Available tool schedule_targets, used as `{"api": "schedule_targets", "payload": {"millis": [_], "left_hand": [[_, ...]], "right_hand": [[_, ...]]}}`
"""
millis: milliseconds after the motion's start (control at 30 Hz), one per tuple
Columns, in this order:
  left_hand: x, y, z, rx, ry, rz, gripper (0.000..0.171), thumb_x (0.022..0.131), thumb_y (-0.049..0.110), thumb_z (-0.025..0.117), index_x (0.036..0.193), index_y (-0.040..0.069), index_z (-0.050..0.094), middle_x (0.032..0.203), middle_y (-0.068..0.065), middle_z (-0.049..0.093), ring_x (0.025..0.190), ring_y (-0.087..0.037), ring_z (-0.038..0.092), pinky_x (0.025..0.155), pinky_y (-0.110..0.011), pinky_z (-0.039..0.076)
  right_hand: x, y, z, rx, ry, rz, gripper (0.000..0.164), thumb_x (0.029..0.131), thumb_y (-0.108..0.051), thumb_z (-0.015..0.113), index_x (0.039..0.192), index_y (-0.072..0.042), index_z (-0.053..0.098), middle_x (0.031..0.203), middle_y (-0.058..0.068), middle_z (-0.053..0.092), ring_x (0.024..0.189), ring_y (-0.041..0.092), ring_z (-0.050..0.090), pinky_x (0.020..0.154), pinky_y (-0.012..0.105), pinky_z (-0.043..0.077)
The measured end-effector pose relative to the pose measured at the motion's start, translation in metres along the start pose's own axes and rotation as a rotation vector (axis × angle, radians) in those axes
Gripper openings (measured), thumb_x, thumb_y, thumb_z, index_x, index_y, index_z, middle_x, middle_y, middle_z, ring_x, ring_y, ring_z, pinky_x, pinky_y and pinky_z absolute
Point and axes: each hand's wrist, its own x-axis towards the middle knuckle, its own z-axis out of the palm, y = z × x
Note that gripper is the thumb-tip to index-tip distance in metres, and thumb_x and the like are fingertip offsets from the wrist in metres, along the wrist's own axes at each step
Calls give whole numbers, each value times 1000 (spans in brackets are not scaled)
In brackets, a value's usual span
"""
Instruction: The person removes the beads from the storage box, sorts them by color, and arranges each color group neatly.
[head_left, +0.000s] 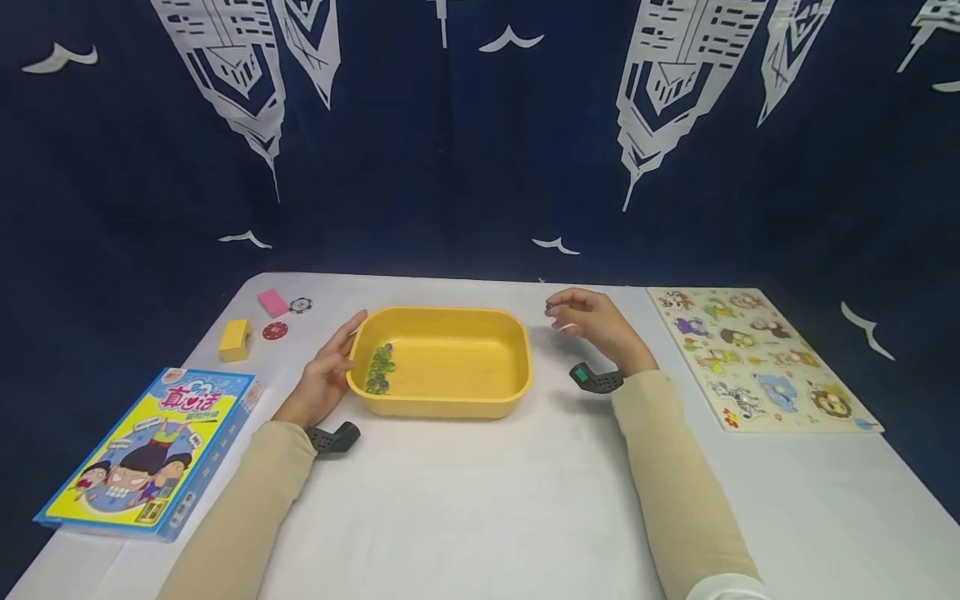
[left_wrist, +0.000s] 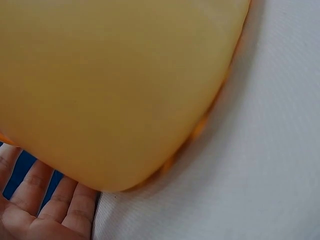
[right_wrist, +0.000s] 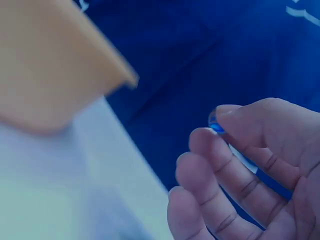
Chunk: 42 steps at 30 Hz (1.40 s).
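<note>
A yellow plastic basin stands on the white table, with several green and dark glass marbles gathered at its left end. My left hand rests against the basin's left side. In the left wrist view its fingers lie fairly straight along the basin's outer wall, their tips partly hidden. To the right of the basin, my right hand is raised above the table. Between thumb and index finger it pinches a small blue marble, while the other fingers are loosely bent.
At the left lie a boxed card game, a yellow block, a pink block, a red chip and a black-and-white chip. An animal puzzle board lies at the right. Dark blue cloth hangs behind.
</note>
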Motion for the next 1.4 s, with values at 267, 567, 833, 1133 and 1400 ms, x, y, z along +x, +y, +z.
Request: {"api": "schedule_targets", "payload": {"millis": [267, 567, 833, 1133, 1400], "left_hand": [[-2, -1, -4, 1, 10, -12, 84, 79, 3, 32, 161, 15, 16, 167, -6, 16, 152, -23, 14, 121, -45, 16], [-2, -1, -3, 10, 22, -6, 84, 79, 3, 33, 161, 16, 18, 166, -6, 18, 152, -24, 15, 122, -48, 13], [-2, -2, -3, 10, 23, -4, 84, 78, 3, 32, 160, 14, 17, 166, -8, 19, 152, -25, 16, 122, -49, 14], [0, -3, -2, 12, 17, -8, 85, 78, 3, 32, 160, 12, 16, 166, -7, 18, 152, -24, 15, 122, -47, 13], [1, -1, -1, 9, 13, -7, 84, 79, 3, 32, 161, 15, 17, 166, -6, 18, 152, -23, 16, 122, -45, 16]], "right_hand": [[7, 36, 0, -92, -36, 73, 30, 92, -14, 66, 119, 0, 63, 97, 13, 69, 77, 18, 60, 62, 25, 53], [6, 46, 2, -235, -59, 76, 21, 87, -12, 72, 106, -4, 74, 77, 2, 66, 57, 13, 45, 52, 21, 40], [5, 43, 7, -293, -59, 95, 23, 83, -15, 78, 104, -4, 75, 72, 0, 60, 56, 12, 44, 50, 20, 38], [7, 47, 4, -284, -81, 116, 29, 84, -14, 76, 110, -2, 73, 76, 1, 59, 59, 12, 47, 54, 20, 42], [4, 28, 3, -252, -33, 69, 35, 89, -21, 70, 121, -7, 70, 92, 7, 71, 63, 18, 53, 60, 26, 49]]}}
